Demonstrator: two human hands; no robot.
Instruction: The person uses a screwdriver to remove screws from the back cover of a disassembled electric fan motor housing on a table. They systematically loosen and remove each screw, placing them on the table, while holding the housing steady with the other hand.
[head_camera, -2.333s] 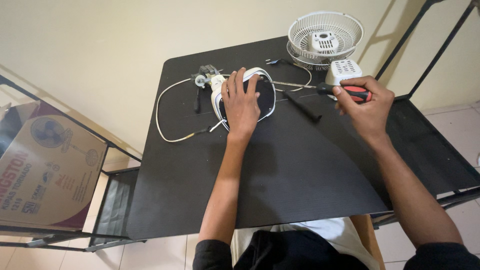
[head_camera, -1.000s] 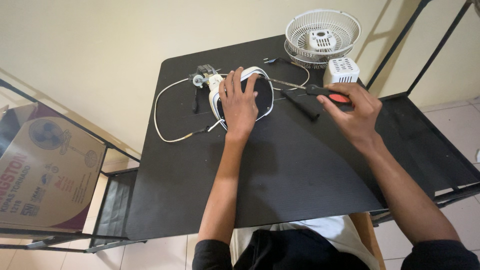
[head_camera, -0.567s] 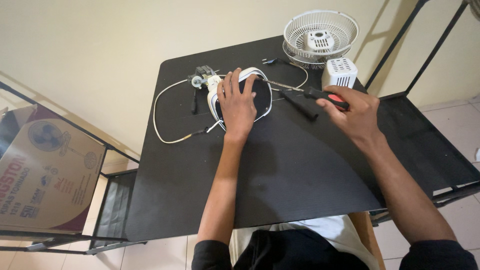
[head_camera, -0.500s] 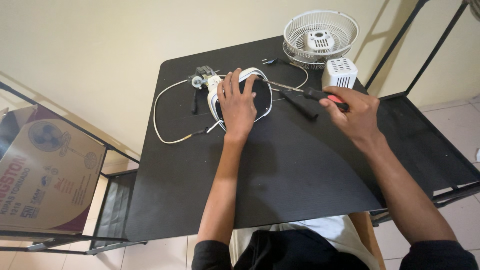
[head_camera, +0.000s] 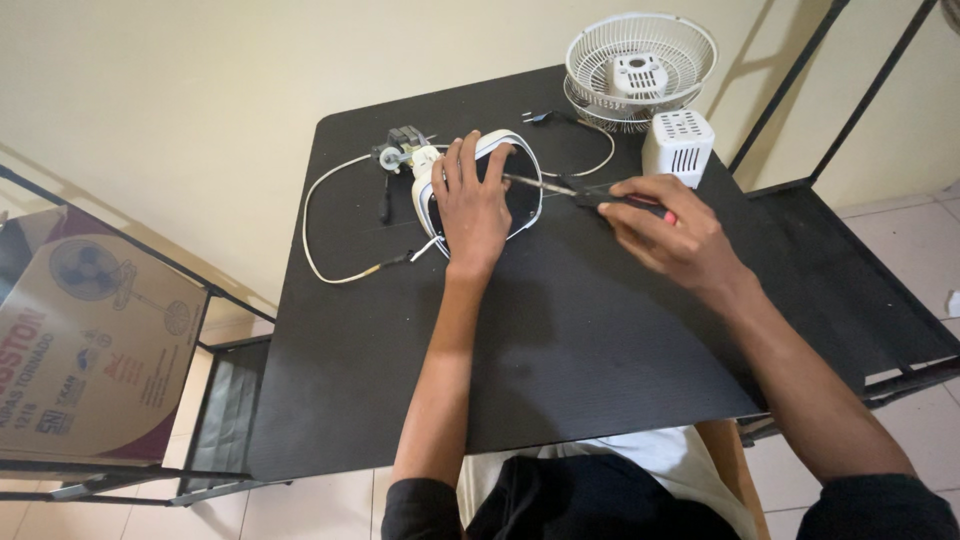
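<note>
So, biggest thing first: a black square worktop (head_camera: 560, 340) fills the middle of the view, with a pale wall behind its far edge. To the left, leaning in a black metal frame, sits a big cardboard box (head_camera: 85, 350) with fan drawings on it. On the far right corner of the worktop there's a round white fan grille (head_camera: 640, 60), and just near of it a small white vented box (head_camera: 678, 145).

Far-centre on the worktop lies the white oval fan housing (head_camera: 480, 185) with a dark inside. The left hand (head_camera: 472, 205) is laid flat on top of it, fingers (head_camera: 455, 165) spread apart and pressing down, not wrapped round anything. Just left of the housing, touching it, is a small grey motor part (head_camera: 400, 152). A white cable (head_camera: 320, 215) loops from there out to the left and back toward the near side of the housing.

The right hand (head_camera: 670, 235) is right of the housing, fingers closed tight round a screwdriver (head_camera: 590, 195) with a red and black handle. Its thin shaft points left and the tip reaches the housing's right rim, just by the left fingertips. Another thin white wire curves from the housing toward the grille.
</note>
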